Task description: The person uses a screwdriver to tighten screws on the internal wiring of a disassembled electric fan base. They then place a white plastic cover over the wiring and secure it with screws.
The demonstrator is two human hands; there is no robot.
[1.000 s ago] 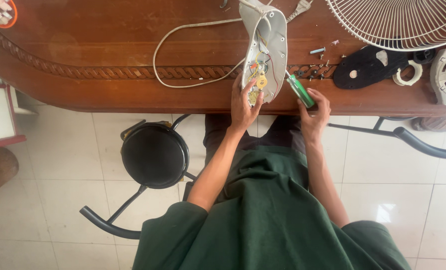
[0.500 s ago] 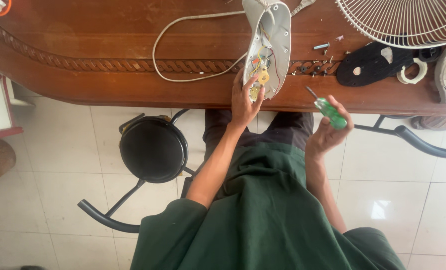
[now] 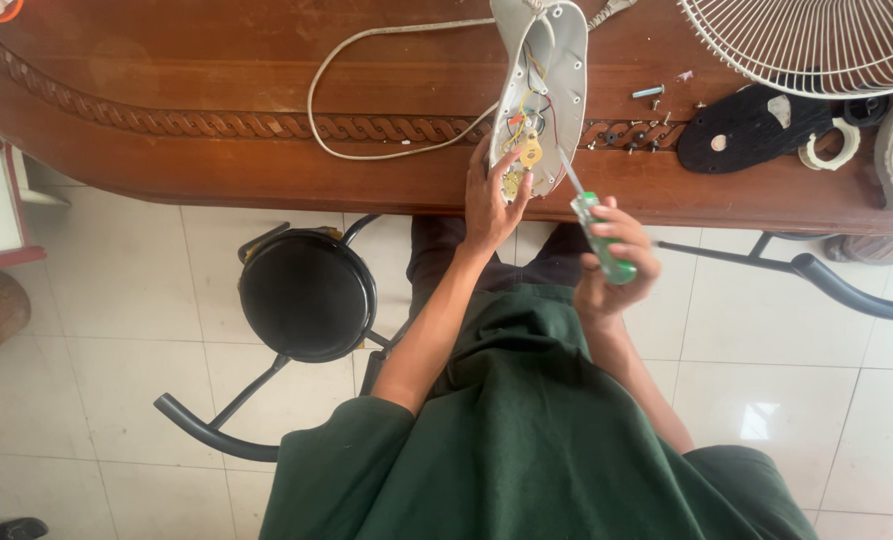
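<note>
1. Green cloth fills the near view: a garment worn by the seated person, with both bare forearms stretched forward from it.
2. Just beyond, a green-handled screwdriver (image 3: pixel 599 232) is held in the right hand (image 3: pixel 615 262); the grip is closed round the handle and the thin shaft is aimed up at the open casing, so that its tip is brought to the parts inside.
3. Level with it, the left hand (image 3: pixel 493 196) is laid on the near end of the grey fan base housing (image 3: pixel 541 95), fingers wrapped over its rim, so that the shell is steadied at the edge of the table (image 3: pixel 167 110).
4. Inside the housing, coloured wires and a yellow part are exposed, and a white cord (image 3: pixel 367 95) is looped off to the left.
5. Farther right, loose screws (image 3: pixel 649 92), a black plate (image 3: pixel 752 128) and a white fan grille (image 3: pixel 817 45) are spread on the wood, within reach.
6. Below the table's edge, a black stool (image 3: pixel 308 293) is stood on pale floor tiles.
</note>
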